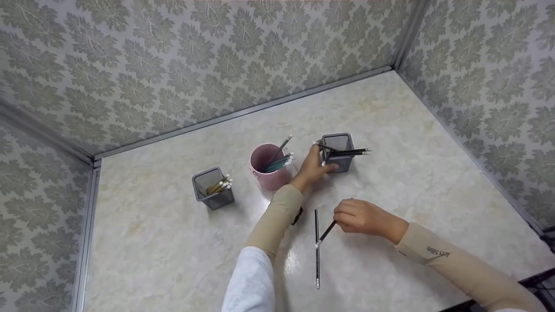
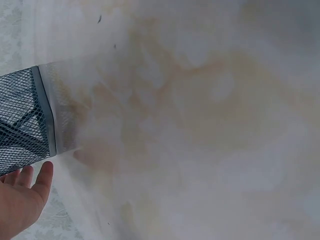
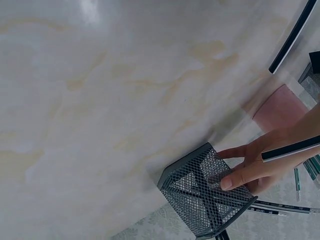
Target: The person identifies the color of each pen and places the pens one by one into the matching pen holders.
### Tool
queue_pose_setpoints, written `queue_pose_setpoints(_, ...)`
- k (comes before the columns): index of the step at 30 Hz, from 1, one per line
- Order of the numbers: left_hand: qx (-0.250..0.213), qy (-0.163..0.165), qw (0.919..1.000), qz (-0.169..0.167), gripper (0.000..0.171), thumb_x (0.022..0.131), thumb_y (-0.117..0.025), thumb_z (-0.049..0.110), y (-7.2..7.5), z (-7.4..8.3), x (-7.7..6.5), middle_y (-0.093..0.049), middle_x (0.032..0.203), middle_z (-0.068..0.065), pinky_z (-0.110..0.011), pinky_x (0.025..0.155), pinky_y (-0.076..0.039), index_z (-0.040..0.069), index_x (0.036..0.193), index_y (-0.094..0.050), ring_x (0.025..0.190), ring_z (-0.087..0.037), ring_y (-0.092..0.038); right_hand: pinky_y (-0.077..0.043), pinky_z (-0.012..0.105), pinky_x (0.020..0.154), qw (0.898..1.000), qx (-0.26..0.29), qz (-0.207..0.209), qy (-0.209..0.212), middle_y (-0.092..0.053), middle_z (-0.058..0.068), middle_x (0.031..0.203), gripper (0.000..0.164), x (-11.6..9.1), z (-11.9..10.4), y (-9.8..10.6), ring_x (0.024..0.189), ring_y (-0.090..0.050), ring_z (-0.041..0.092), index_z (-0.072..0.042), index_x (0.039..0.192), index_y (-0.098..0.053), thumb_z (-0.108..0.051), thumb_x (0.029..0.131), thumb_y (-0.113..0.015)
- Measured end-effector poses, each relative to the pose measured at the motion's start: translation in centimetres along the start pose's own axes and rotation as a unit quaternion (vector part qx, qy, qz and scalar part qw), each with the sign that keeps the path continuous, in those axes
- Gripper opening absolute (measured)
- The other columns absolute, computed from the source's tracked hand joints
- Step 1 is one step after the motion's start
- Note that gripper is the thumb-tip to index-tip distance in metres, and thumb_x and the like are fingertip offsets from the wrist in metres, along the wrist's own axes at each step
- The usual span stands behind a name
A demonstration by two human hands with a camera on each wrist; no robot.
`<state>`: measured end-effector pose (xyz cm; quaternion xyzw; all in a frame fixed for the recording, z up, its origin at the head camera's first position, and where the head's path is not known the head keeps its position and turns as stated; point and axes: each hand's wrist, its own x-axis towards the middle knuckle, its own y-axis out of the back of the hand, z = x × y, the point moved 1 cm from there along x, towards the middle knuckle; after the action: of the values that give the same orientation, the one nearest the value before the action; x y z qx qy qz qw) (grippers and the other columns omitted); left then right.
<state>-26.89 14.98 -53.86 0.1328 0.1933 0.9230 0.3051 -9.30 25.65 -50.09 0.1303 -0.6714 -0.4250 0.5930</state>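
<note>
My left hand (image 1: 311,168) holds a dark mesh pencil holder (image 1: 343,164) by its left side, thumb in front. Several black pencils (image 1: 353,152) with white eraser ends lean out of its top. In the right wrist view the thumb presses the mesh (image 3: 200,175). My right hand (image 1: 366,219) pinches a black pencil (image 1: 328,231), its eraser end pointing down toward the tabletop. Another black pencil (image 1: 318,266) lies lengthwise on the table beneath that end; whether the two touch I cannot tell. The right hand itself is outside the right wrist view.
A pink cup (image 1: 273,180) with several green pencils (image 1: 279,162) stands just left of my left hand. Farther left is a second mesh holder (image 1: 217,200) with several yellowish pencils (image 1: 221,185). Patterned walls border the marbled table (image 1: 164,242) at the back and sides.
</note>
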Motion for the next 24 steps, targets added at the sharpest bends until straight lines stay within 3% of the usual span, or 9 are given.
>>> queue_pose_setpoints(7,-0.001,-0.013,0.9999,0.005,0.081,0.077,-0.078,0.013,0.0,-0.2,0.1,-0.041,0.143,-0.022,-0.031,0.115,-0.026,-0.006,0.139,-0.03,0.136,-0.031,-0.037,-0.05,0.025,0.066,0.998,0.022,0.036,-0.044,-0.062,0.006,0.082,0.016,0.2,1.2,1.2,0.072,-0.058,0.017,-0.001,0.083,-0.063,-0.002,0.087,-0.048)
queue_pose_setpoints(18,0.021,0.012,0.9997,-0.006,0.082,0.079,-0.077,0.016,0.2,-0.1,0.0,-0.037,0.146,-0.019,-0.032,0.116,-0.025,-0.003,0.143,-0.028,0.138,-0.028,-0.034,-0.048,0.026,0.065,0.993,0.037,0.069,-0.088,-0.061,0.007,0.082,0.013,0.6,2.4,2.6,0.073,-0.058,0.017,-0.001,0.084,-0.063,-0.001,0.087,-0.051)
queue_pose_setpoints(24,0.006,0.001,1.0,-0.001,0.08,0.079,-0.077,0.013,0.1,0.0,0.0,-0.038,0.146,-0.02,-0.03,0.117,-0.023,-0.003,0.141,-0.029,0.139,-0.028,-0.033,-0.046,0.025,0.064,0.987,0.064,0.08,-0.123,-0.061,0.007,0.083,0.011,0.7,3.2,3.5,0.072,-0.056,0.016,0.0,0.086,-0.062,0.005,0.08,-0.054)
